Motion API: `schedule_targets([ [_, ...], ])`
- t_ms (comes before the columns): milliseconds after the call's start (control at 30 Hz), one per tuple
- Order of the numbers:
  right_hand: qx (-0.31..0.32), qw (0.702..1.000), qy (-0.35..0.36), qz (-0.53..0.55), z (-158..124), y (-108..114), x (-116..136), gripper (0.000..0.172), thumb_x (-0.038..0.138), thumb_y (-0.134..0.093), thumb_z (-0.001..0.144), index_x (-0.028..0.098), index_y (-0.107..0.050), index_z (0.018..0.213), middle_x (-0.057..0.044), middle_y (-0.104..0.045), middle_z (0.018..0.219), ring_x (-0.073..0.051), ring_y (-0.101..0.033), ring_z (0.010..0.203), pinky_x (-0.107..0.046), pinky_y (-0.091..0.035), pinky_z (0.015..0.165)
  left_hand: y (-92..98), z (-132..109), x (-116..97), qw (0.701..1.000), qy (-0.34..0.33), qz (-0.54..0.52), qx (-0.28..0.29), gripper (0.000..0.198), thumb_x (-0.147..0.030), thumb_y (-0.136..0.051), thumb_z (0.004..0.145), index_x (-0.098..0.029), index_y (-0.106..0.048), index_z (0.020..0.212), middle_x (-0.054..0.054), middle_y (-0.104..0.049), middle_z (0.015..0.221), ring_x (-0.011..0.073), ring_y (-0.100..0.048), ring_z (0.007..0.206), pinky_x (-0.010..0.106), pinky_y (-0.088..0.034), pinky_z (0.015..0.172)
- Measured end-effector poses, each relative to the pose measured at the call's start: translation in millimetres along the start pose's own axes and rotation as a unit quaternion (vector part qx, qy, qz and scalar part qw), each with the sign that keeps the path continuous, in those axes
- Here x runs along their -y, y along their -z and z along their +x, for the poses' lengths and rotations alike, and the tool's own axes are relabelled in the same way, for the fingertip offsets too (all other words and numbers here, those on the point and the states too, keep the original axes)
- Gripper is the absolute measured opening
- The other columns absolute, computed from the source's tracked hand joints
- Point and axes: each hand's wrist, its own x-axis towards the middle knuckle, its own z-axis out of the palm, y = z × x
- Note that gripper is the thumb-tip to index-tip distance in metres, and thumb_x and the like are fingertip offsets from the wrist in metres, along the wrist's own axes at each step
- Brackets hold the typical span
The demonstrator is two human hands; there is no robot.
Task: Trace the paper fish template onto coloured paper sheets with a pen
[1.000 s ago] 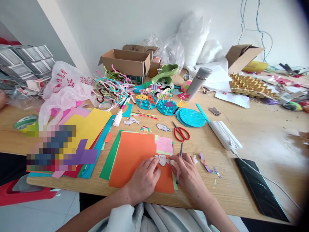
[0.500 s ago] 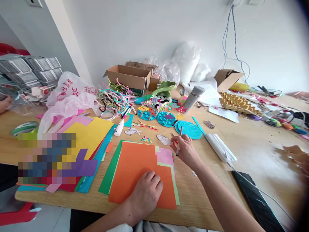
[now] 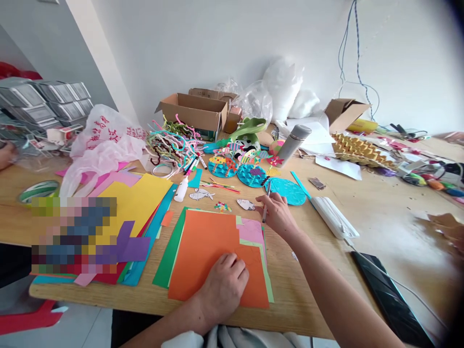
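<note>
1. The right hand point(image 3: 278, 215) hides the tail end of a paper fish point(image 3: 245, 204).
2. Part of the paper stack point(image 3: 143, 192) is blurred into blocks.
3. The left edge crops another person's hand point(image 3: 6, 155).

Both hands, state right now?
Left hand: fingers curled, resting on orange paper; any grip hidden.
Right hand: holding a pen, fingers at a paper fish.

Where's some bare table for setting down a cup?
Right side: tabletop between the black phone and brown scraps; less between right forearm and phone. Crowded: the back, with pipe cleaners, cardboard box, gray bottle.
</note>
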Motion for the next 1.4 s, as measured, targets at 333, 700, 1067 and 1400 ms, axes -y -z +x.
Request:
schedule_targets([
  [333,-0.101,0.977,-0.072,0.172,-102,42,52,0.018,0.017,-0.054,0.088,0.024,-0.057,0.104,-0.007,-0.065,0.096,-0.022,-0.057,0.091,-0.038,-0.047,0.076,2.6,-1,0,1.000,-0.002,-0.005,-0.022,0.015,-0.006,-0.047,0.084,-0.015,-0.058,0.088,0.005,-0.056,0.087,0.0202,-0.047,0.084,0.033,-0.043,0.080],
  [700,-0.039,0.969,-0.029,0.240,-166,32,92,0.027,0.006,-0.052,0.085,0.023,-0.054,0.105,-0.004,-0.063,0.085,-0.021,-0.056,0.088,-0.040,-0.047,0.074,16.2,-1,-3,0.999,0.009,-0.004,0.031,0.016,-0.003,-0.045,0.084,-0.016,-0.054,0.086,0.004,-0.055,0.089,0.0196,-0.048,0.086,0.032,-0.045,0.080],
  [1067,-0.062,0.979,0.023,0.192,-168,26,91,0.023,0.007,-0.054,0.085,0.020,-0.057,0.104,-0.005,-0.064,0.086,-0.021,-0.055,0.089,-0.038,-0.047,0.075,20.1,-16,-5,1.000,0.017,-0.016,-0.005,0.017,-0.007,-0.048,0.084,-0.016,-0.060,0.093,0.009,-0.061,0.109,0.0229,-0.051,0.112,0.036,-0.042,0.099],
  [1400,-0.049,0.985,0.057,0.155,-162,34,96,0.020,0.013,-0.057,0.085,0.018,-0.058,0.105,-0.005,-0.067,0.082,-0.022,-0.058,0.092,-0.037,-0.044,0.076,35.5,-60,4,0.993,0.101,0.022,-0.051,0.036,-0.035,-0.051,0.091,-0.014,-0.059,0.119,0.014,-0.052,0.136,0.0312,-0.037,0.134,0.049,-0.037,0.108],
])
